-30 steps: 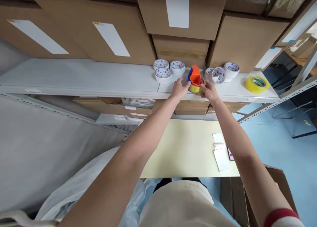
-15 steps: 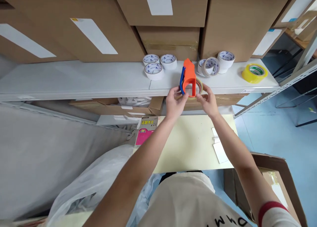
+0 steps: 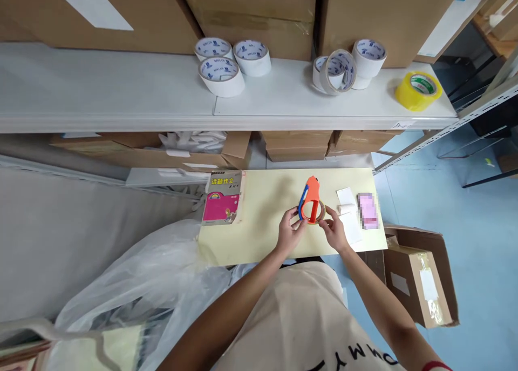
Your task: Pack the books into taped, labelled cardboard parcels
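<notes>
An orange and blue tape dispenser [image 3: 313,190] with a roll of tape in it is held above the pale yellow table [image 3: 259,241]. My left hand [image 3: 290,230] grips its blue left edge, fingers closed. On the opposite side my right hand [image 3: 334,229] pinches the tape roll [image 3: 322,211]. The undersides of the fingers are partly hidden. To the left on the table lies a grey and pink book [image 3: 222,198]. White paper slips [image 3: 348,214] and a blurred pink item [image 3: 368,210] lie to the right.
Above the table, a grey shelf [image 3: 141,95] carries white tape rolls [image 3: 222,79], a yellow tape roll [image 3: 416,93] and large cardboard boxes [image 3: 259,14]. An open carton [image 3: 445,284] stands on the floor at right. Clear plastic sheeting [image 3: 141,284] bunches at left.
Both hands have brought the tape dispenser down and back from the shelf edge to above the table. The view has tilted downward, showing more of the table and the pink item.
</notes>
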`<state>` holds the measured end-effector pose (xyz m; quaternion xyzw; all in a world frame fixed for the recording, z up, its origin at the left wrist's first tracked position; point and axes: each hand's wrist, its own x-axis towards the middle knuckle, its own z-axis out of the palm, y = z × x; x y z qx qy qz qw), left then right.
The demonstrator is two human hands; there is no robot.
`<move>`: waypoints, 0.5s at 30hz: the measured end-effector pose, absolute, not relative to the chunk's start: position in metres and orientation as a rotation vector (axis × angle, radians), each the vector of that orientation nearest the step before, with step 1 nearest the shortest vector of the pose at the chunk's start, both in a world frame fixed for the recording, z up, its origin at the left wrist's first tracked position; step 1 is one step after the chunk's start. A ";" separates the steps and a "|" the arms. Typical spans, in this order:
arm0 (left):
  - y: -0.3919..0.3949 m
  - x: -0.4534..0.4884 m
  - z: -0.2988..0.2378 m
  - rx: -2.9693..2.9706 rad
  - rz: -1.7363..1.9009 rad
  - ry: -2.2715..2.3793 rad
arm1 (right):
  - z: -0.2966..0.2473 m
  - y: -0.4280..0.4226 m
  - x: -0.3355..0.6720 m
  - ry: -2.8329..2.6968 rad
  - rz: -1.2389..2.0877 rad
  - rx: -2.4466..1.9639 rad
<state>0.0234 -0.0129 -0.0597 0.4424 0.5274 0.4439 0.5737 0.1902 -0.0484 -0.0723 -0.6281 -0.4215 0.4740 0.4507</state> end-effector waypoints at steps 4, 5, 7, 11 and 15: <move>-0.015 0.028 -0.094 0.954 0.842 1.196 | -0.118 -0.056 0.203 -0.898 1.290 -1.620; -0.016 0.029 -0.101 0.934 0.803 1.198 | -0.128 -0.058 0.206 -0.873 1.321 -1.632; -0.016 0.032 -0.112 0.891 0.750 1.214 | -0.143 -0.059 0.210 -0.838 1.359 -1.647; -0.018 0.038 -0.127 0.839 0.699 1.241 | -0.161 -0.061 0.213 -0.807 1.346 -1.658; -0.019 0.040 -0.138 0.822 0.670 1.253 | -0.171 -0.061 0.214 -0.810 1.352 -1.682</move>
